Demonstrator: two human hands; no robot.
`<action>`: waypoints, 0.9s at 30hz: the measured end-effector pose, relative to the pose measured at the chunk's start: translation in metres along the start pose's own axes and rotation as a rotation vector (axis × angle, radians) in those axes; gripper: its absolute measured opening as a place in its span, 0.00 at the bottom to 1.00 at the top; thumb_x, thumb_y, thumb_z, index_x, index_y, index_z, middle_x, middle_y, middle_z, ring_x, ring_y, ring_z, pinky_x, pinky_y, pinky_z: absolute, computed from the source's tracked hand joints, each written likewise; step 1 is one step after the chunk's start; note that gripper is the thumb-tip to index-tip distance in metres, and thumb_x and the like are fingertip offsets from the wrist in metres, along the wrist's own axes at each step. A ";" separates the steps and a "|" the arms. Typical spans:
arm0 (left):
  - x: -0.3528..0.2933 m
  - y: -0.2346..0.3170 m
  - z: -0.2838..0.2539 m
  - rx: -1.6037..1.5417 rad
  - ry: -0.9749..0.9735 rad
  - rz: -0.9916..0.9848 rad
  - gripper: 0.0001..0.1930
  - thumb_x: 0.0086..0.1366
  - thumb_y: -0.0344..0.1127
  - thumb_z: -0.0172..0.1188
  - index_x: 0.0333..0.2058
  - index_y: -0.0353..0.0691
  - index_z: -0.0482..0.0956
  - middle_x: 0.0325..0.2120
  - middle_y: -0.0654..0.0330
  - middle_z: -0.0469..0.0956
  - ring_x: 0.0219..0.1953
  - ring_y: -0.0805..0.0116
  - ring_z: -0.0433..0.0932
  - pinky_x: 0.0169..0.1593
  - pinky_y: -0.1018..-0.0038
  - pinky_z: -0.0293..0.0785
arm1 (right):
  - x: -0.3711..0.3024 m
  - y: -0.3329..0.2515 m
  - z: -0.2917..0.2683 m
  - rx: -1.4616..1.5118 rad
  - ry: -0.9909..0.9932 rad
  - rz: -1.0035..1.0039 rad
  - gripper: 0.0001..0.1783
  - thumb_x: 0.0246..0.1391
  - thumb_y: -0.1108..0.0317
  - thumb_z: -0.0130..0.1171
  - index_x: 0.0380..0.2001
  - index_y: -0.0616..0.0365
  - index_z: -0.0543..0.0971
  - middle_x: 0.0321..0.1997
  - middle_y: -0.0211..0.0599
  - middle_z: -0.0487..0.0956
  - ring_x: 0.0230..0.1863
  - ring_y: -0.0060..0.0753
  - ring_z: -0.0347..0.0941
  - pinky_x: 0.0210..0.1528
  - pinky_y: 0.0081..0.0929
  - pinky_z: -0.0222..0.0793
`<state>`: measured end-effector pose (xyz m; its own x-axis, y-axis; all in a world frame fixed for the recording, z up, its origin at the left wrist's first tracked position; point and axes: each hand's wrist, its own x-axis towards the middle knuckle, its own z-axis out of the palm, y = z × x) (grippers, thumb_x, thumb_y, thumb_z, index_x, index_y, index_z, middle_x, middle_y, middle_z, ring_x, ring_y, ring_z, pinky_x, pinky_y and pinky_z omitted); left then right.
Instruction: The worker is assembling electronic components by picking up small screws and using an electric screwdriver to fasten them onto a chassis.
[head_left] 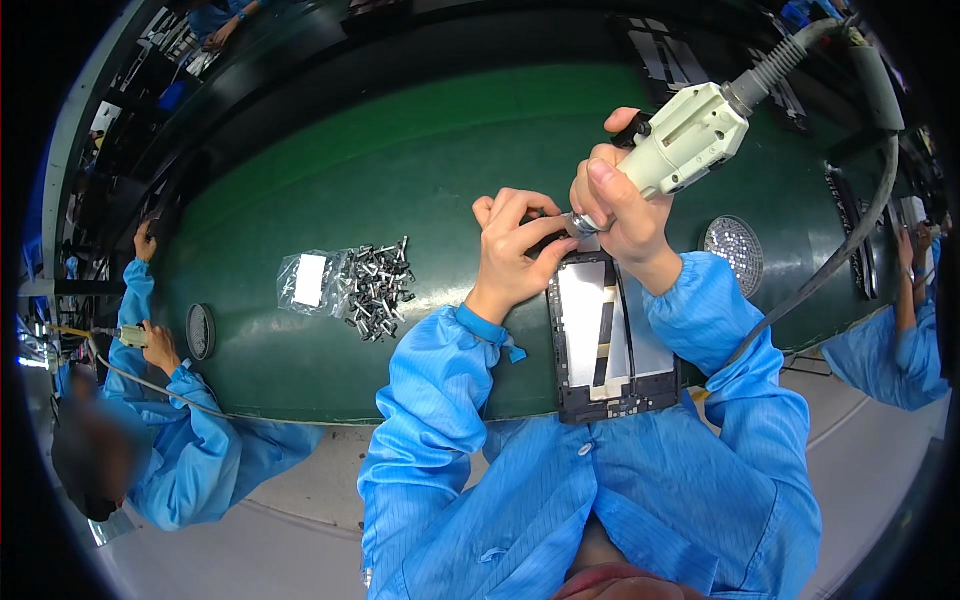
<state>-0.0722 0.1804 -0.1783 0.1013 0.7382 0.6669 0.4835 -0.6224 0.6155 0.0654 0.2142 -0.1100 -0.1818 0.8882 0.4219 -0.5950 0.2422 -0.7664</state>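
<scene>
In my right hand [630, 215] is a pale green electric screwdriver [690, 145], tilted so that its tip points down and left. The tip is at the far edge of an opened tablet-like device [632, 398], which has a black frame, silver plates and a dark ribbon cable. My left hand [512, 245] is closed beside the tip, thumb and fingers pinched together at the device's far end. What those fingers hold is mostly hidden; something dark shows under them. A blue wrist strap [482, 325] circles my left wrist.
Left on the green table [270, 190] lie a heap of small black and silver parts [380, 290] and a clear plastic bag [288, 280]. A round dish of small metal pieces [733, 252] stands right. The screwdriver's cable [850, 245] loops there. Co-workers in blue sit on both sides.
</scene>
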 end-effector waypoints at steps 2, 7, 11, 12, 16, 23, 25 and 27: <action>0.000 -0.001 0.000 -0.003 -0.002 0.003 0.07 0.41 0.32 0.70 0.23 0.45 0.83 0.29 0.67 0.75 0.31 0.69 0.69 0.41 0.69 0.54 | 0.001 0.000 0.000 0.000 0.001 0.000 0.21 0.54 0.78 0.53 0.50 0.64 0.60 0.17 0.27 0.66 0.14 0.15 0.61 0.19 0.19 0.62; -0.001 -0.003 0.001 -0.001 0.005 0.016 0.07 0.41 0.32 0.70 0.23 0.45 0.84 0.29 0.68 0.75 0.32 0.69 0.70 0.41 0.68 0.54 | 0.001 0.000 0.000 -0.010 0.016 0.017 0.21 0.54 0.77 0.54 0.49 0.64 0.60 0.17 0.26 0.66 0.14 0.15 0.61 0.19 0.19 0.62; -0.001 -0.003 0.001 0.001 -0.005 0.016 0.07 0.42 0.32 0.70 0.23 0.46 0.84 0.28 0.68 0.76 0.32 0.69 0.70 0.41 0.68 0.54 | 0.001 0.000 0.000 -0.010 0.021 0.013 0.21 0.54 0.77 0.54 0.49 0.64 0.60 0.17 0.26 0.66 0.14 0.15 0.61 0.18 0.19 0.61; -0.001 -0.003 0.001 0.002 -0.010 0.020 0.07 0.42 0.32 0.70 0.23 0.45 0.84 0.28 0.68 0.76 0.32 0.69 0.71 0.41 0.68 0.54 | 0.001 0.000 0.000 -0.006 0.024 0.013 0.21 0.54 0.77 0.54 0.49 0.65 0.60 0.17 0.26 0.66 0.14 0.15 0.61 0.18 0.19 0.61; -0.001 -0.003 0.001 0.004 -0.020 0.032 0.07 0.41 0.32 0.70 0.23 0.45 0.83 0.27 0.68 0.76 0.33 0.69 0.71 0.41 0.67 0.54 | 0.001 0.001 -0.001 0.009 0.024 0.008 0.21 0.54 0.77 0.54 0.49 0.65 0.61 0.16 0.26 0.66 0.13 0.15 0.61 0.18 0.18 0.60; -0.001 -0.002 0.002 0.007 -0.015 0.046 0.06 0.41 0.31 0.70 0.22 0.44 0.82 0.27 0.68 0.76 0.33 0.69 0.71 0.41 0.67 0.53 | 0.000 0.001 0.001 -0.111 0.013 0.022 0.21 0.55 0.74 0.51 0.51 0.60 0.59 0.14 0.25 0.62 0.12 0.16 0.57 0.18 0.19 0.57; 0.000 -0.002 0.002 0.006 -0.014 0.063 0.06 0.42 0.31 0.69 0.21 0.43 0.81 0.27 0.69 0.75 0.33 0.69 0.71 0.40 0.67 0.53 | 0.001 0.002 0.000 -0.117 0.000 0.003 0.21 0.55 0.74 0.51 0.51 0.60 0.59 0.14 0.26 0.62 0.11 0.16 0.57 0.17 0.19 0.57; 0.000 -0.001 0.001 0.007 -0.018 0.064 0.06 0.42 0.30 0.69 0.22 0.43 0.81 0.27 0.69 0.75 0.33 0.69 0.71 0.40 0.67 0.52 | 0.001 0.002 0.000 -0.121 -0.002 0.002 0.21 0.55 0.74 0.51 0.51 0.60 0.59 0.14 0.26 0.62 0.11 0.16 0.57 0.17 0.19 0.57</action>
<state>-0.0717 0.1813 -0.1793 0.1476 0.7013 0.6975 0.4819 -0.6668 0.5685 0.0636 0.2153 -0.1111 -0.1844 0.8880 0.4213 -0.4959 0.2861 -0.8199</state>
